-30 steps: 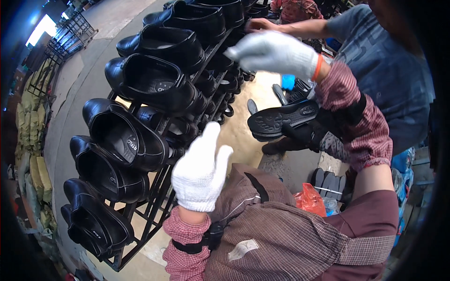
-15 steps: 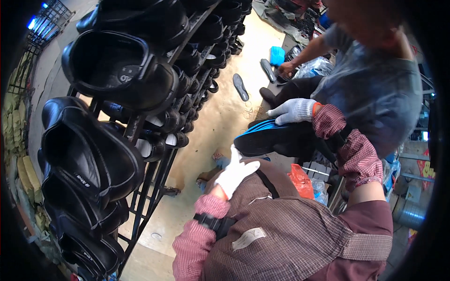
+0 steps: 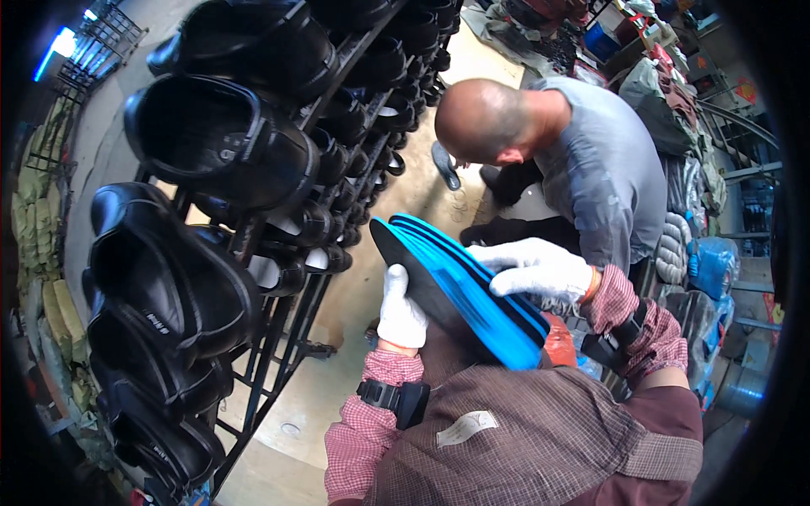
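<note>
A stack of black and blue insoles (image 3: 460, 287) is held slanted in front of my apron, its blue layers fanned along the edge. At its left end, my left hand (image 3: 402, 310) in a white glove grips it, with the thumb up against the black outer face and the other fingers mostly hidden. My right hand (image 3: 540, 268), gloved in white too, is closed over the upper right edge of the stack, fingers lying across the layers.
To the left stands a metal rack (image 3: 253, 371) loaded with rows of black shoes (image 3: 219, 139). Beyond the insoles, a person in a grey shirt (image 3: 612, 152) bends low over the floor. A loose insole (image 3: 445, 167) lies there, and an orange-red bag (image 3: 560, 341) sits near my right arm.
The insoles have swung from nearly level to slanted, showing more blue. My left hand has moved from the stack's tip to grip its side. The other person has leaned forward and left.
</note>
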`<state>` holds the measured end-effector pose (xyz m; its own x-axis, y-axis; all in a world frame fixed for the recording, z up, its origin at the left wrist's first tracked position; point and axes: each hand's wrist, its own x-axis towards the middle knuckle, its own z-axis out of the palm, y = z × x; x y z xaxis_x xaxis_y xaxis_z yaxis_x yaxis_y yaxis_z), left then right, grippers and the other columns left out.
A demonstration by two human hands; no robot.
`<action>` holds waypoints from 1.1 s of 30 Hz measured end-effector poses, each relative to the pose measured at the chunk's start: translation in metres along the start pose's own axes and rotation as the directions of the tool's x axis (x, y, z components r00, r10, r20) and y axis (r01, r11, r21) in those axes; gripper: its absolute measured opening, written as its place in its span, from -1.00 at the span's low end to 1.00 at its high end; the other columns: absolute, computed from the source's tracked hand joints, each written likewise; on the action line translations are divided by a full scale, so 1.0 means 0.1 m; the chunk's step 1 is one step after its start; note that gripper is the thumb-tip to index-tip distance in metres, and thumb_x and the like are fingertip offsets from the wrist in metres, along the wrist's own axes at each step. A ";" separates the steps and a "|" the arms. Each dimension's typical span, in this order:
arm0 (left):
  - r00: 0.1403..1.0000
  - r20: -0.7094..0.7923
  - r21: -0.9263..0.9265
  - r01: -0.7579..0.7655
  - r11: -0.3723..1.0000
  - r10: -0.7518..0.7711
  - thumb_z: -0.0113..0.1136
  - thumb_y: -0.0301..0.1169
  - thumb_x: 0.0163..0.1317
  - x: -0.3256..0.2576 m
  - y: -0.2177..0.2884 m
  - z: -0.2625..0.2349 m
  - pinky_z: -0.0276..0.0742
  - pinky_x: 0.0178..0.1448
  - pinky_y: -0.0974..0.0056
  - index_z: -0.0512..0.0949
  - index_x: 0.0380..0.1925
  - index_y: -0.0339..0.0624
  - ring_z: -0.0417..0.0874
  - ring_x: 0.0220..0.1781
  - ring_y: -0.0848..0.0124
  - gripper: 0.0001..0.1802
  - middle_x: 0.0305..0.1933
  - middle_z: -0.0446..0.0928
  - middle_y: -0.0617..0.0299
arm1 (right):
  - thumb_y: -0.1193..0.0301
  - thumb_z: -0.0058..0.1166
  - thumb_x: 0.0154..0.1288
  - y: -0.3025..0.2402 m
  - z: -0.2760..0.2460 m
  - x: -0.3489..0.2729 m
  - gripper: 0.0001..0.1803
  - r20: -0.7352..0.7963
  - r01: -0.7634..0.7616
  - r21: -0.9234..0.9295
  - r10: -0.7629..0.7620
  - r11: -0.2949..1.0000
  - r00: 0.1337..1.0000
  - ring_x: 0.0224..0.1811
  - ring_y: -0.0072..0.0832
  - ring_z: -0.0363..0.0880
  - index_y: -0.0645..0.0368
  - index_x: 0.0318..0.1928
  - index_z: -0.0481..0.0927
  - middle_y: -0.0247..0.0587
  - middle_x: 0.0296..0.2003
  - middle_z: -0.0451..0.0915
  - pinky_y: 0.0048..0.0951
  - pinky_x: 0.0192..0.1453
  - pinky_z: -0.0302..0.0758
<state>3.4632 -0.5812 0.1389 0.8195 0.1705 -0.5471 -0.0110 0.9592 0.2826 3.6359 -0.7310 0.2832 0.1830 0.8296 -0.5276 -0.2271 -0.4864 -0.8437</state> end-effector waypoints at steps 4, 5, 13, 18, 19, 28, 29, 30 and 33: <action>0.976 0.188 -0.046 -0.106 0.993 0.113 0.16 0.36 0.24 -0.33 0.27 0.20 0.34 0.52 -0.11 0.22 0.48 -0.12 0.44 0.43 0.06 0.02 0.45 0.38 0.03 | 0.27 0.21 0.40 -0.01 0.36 -0.05 -0.31 -0.086 0.119 0.113 -0.109 0.986 0.990 0.45 -0.38 0.36 0.33 0.43 0.36 -0.04 0.40 0.45 -0.33 0.55 0.21; 0.967 0.205 -0.075 -0.142 0.987 0.155 0.20 0.39 0.18 -0.38 0.28 0.21 0.32 0.53 -0.12 0.21 0.49 -0.09 0.42 0.45 0.06 0.07 0.45 0.38 0.04 | 0.28 0.18 0.42 0.00 0.38 -0.09 -0.34 -0.115 0.171 0.053 -0.164 0.984 0.980 0.44 -0.37 0.38 0.30 0.43 0.37 -0.04 0.39 0.46 -0.33 0.55 0.23; 0.966 0.205 -0.057 -0.148 0.987 0.157 0.45 0.05 0.16 -0.71 0.57 0.32 0.40 0.49 -0.11 0.33 0.41 -0.14 0.53 0.35 0.05 -0.09 0.35 0.49 0.05 | 0.54 0.10 0.32 -0.24 0.50 -0.29 -0.27 -0.292 0.356 -0.757 -0.771 0.548 0.565 0.13 -0.14 0.64 0.04 0.51 0.30 -0.01 0.19 0.61 -0.31 0.25 0.52; 0.878 0.339 -0.001 -0.358 0.934 0.337 0.44 0.22 0.09 -0.79 0.64 0.57 0.65 0.24 -0.08 0.43 0.28 -0.16 0.67 0.14 0.05 -0.08 0.15 0.61 0.02 | 0.46 0.14 0.32 -0.38 0.61 -0.17 -0.42 -0.180 0.536 -0.397 -0.636 0.745 0.751 0.35 -0.23 0.45 0.24 0.35 0.46 -0.03 0.29 0.51 -0.26 0.47 0.29; 0.889 0.319 0.018 -0.353 0.935 0.330 0.46 0.21 0.08 -0.83 0.67 0.65 0.69 0.19 -0.07 0.45 0.24 -0.18 0.70 0.07 0.05 -0.11 0.05 0.64 0.01 | 0.43 0.22 0.26 -0.39 0.67 -0.14 -0.31 -0.193 0.536 -0.185 -0.565 0.824 0.802 0.47 -0.24 0.34 0.28 0.40 0.37 -0.02 0.39 0.42 -0.23 0.57 0.17; 0.840 0.495 0.041 -0.278 0.960 0.222 0.54 -0.09 0.02 -1.03 0.87 1.17 0.55 0.38 0.00 0.31 0.38 -0.25 0.62 0.24 0.09 -0.03 0.22 0.56 0.02 | -0.15 0.54 -0.07 -0.66 0.53 -0.04 0.61 0.104 0.608 -0.091 -0.600 0.789 0.794 0.69 -0.21 -0.39 0.27 0.59 -0.44 0.11 0.63 -0.36 -0.23 0.69 -0.34; 0.837 0.507 0.083 -0.284 0.955 0.205 0.53 -0.11 0.03 -1.00 0.89 1.18 0.53 0.40 0.00 0.31 0.38 -0.26 0.61 0.26 0.09 -0.04 0.24 0.55 0.02 | -0.14 0.54 -0.06 -0.75 0.51 -0.09 0.60 0.163 0.569 0.002 -0.562 0.822 0.811 0.69 -0.24 -0.46 0.27 0.59 -0.44 0.10 0.63 -0.40 -0.24 0.69 -0.38; 0.843 0.500 0.103 -0.283 0.953 0.196 0.53 -0.16 0.06 -0.99 0.92 1.20 0.52 0.41 0.03 0.32 0.37 -0.26 0.59 0.28 0.12 -0.09 0.26 0.54 0.04 | -0.13 0.53 -0.04 -0.77 0.46 -0.08 0.58 0.166 0.584 -0.027 -0.572 0.812 0.803 0.69 -0.24 -0.46 0.27 0.60 -0.42 0.09 0.63 -0.40 -0.24 0.69 -0.38; 0.867 0.428 0.190 -0.362 0.913 0.254 0.44 -0.33 0.18 -0.97 1.07 1.38 0.50 0.40 0.12 0.40 0.33 -0.28 0.61 0.25 0.23 -0.28 0.23 0.57 0.10 | 0.09 0.50 0.05 -0.84 0.20 -0.18 0.32 0.050 0.569 -0.327 -0.588 0.754 0.808 0.59 -0.14 0.11 0.29 0.60 -0.13 0.17 0.58 -0.02 -0.19 0.61 0.09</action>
<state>3.4619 -0.5257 0.3309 0.9531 0.2954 -0.0655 -0.1974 0.7710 0.6055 3.6325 -0.6997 0.3660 0.2332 0.9695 0.0747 0.2461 0.0155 -0.9691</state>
